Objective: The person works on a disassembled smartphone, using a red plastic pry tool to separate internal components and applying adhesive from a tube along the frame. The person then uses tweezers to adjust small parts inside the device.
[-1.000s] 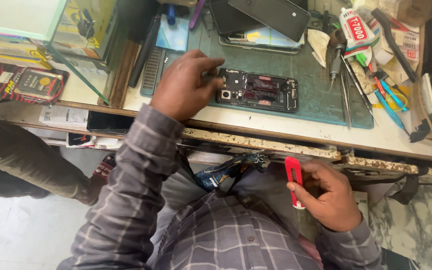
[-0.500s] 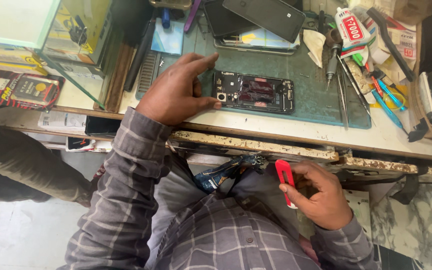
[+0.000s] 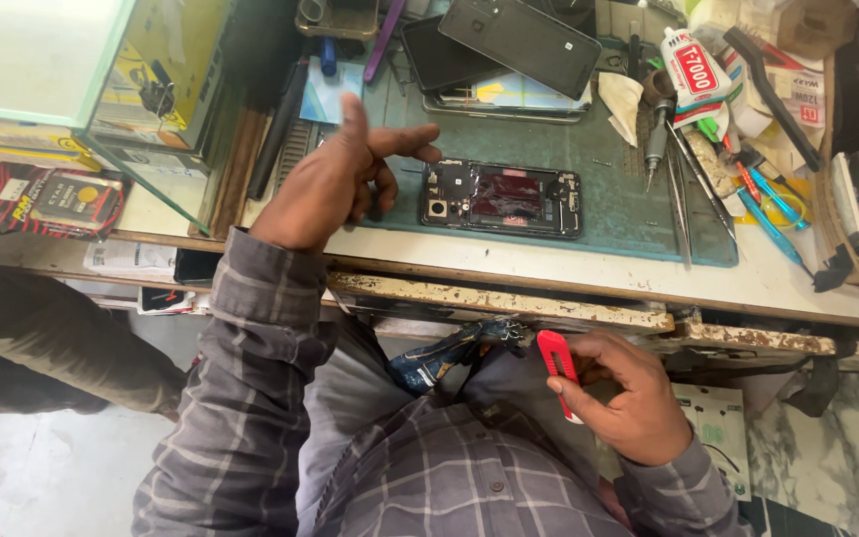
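An opened phone point(image 3: 502, 199), its back cover off and its insides showing, lies flat on a dark green work mat point(image 3: 608, 214). My left hand point(image 3: 335, 179) hovers just left of it, thumb up and forefinger stretched toward the phone's top edge; it holds nothing. My right hand point(image 3: 623, 398) is down in my lap below the bench edge, closed around a red flat tool point(image 3: 556, 360) that looks like a small cutter. I wear a grey checked shirt.
Two dark phones point(image 3: 519, 45) lie stacked at the back of the mat. A glue tube point(image 3: 693, 65), tweezers and screwdrivers point(image 3: 673, 169) and blue-handled tools point(image 3: 768, 209) crowd the right side. A glass case point(image 3: 101, 89) stands at the left. Another person's sleeve point(image 3: 42, 338) reaches in at the left.
My left hand has lifted off the opened phone and drawn back to its left, fingers spreading. The right hand with the red tool has stayed in my lap.
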